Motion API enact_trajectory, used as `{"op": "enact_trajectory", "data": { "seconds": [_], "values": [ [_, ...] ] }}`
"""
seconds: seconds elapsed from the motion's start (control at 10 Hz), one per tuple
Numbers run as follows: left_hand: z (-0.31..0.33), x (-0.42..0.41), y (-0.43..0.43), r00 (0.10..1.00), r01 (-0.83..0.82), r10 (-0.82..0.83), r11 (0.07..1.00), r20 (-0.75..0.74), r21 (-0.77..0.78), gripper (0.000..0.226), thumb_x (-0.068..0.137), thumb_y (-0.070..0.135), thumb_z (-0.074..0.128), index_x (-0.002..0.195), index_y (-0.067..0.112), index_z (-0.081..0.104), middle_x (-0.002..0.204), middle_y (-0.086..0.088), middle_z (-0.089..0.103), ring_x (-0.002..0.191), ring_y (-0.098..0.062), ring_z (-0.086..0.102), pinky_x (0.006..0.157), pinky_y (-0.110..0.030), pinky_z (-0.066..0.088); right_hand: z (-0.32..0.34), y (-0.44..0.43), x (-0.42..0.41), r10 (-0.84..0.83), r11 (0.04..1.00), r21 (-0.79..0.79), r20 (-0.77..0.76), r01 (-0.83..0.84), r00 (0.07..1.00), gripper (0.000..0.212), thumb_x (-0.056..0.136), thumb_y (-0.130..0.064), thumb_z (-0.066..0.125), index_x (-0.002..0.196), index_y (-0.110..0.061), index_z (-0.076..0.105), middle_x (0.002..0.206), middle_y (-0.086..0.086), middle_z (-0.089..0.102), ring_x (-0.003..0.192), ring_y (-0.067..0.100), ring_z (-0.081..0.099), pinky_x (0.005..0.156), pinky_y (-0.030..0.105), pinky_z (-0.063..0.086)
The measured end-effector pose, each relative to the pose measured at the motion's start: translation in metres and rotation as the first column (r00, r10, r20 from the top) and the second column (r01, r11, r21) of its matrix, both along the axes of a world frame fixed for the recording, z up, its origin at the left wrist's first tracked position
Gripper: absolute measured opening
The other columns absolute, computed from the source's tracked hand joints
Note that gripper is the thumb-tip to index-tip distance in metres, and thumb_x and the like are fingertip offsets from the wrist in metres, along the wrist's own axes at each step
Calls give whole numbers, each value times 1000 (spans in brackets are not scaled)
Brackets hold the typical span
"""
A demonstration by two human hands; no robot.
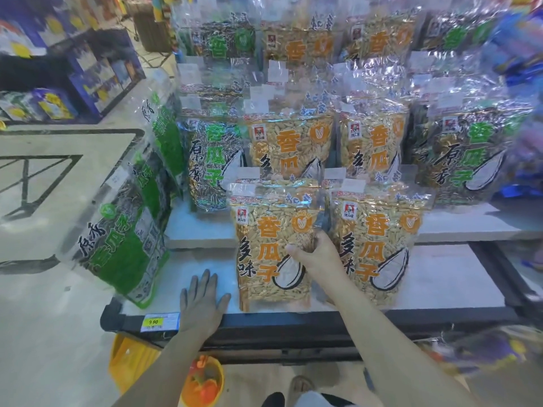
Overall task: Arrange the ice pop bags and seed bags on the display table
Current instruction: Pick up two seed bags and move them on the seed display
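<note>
My right hand (316,254) grips the right edge of the front orange seed bag (271,248), which stands upright on the lowest step of the desk (446,277). My left hand (202,298) lies flat and released on the desk, just left of that bag.

I judge the job well along — orange and green bags already stand in tiers behind that bag. What looks unfinished is to its left, where two green seed bags (123,239) lean out over the desk's corner. No ice pop bags are clear to me here.

Front faces I can count: about six orange, about six green — stacked ones behind are hidden. A yellow price tag (160,321) sits on the desk edge left of my left hand.
</note>
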State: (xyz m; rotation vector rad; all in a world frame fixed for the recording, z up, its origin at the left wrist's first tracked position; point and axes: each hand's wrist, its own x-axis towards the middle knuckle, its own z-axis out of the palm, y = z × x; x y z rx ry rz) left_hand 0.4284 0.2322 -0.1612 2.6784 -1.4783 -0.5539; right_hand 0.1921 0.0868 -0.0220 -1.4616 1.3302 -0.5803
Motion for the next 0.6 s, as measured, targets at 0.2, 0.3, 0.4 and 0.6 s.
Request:
{"op": "enact_trajectory", "data": {
  "seconds": [0.2, 0.3, 0.4, 0.6],
  "values": [
    [5, -1, -2, 999, -8, 9, 1000, -31, 11, 68, 105, 55, 27, 164, 25, 8, 173, 4, -8, 159, -24, -9, 127, -48, 0, 15, 8, 8, -36, 992, -125, -347, -9, 937, 77, 90, -49, 76, 141, -9, 35, 124, 9, 63, 112, 33, 65, 84, 39, 53],
    [11, -1, -4, 998, -9, 11, 999, -54, 32, 69, 106, 53, 30, 164, 23, 9, 173, 2, -8, 159, -26, -9, 127, -49, 0, 19, 14, 15, -87, 970, -242, -439, -24, 894, 96, 88, -48, 77, 155, -7, 22, 149, 14, 50, 126, 34, 61, 96, 45, 55],
    [17, -1, -5, 998, 10, -6, 998, -69, 59, 69, 105, 51, 33, 163, 21, 9, 173, 0, -8, 159, -28, -8, 127, -50, 1, 23, 23, 20, -159, 921, -385, -513, -60, 843, 105, 87, -48, 78, 159, -6, 14, 149, 15, 38, 130, 32, 53, 96, 41, 53],
    [30, 2, -5, 996, 59, -52, 994, -76, 90, 67, 103, 43, 42, 161, 15, 20, 173, -6, 0, 159, -33, 1, 125, -51, 12, 29, 37, 13, -175, 870, -458, -634, -183, 753, 71, 95, -56, 64, 148, -14, 41, 140, 10, 45, 127, 27, 47, 97, 36, 51]
  ]
}}
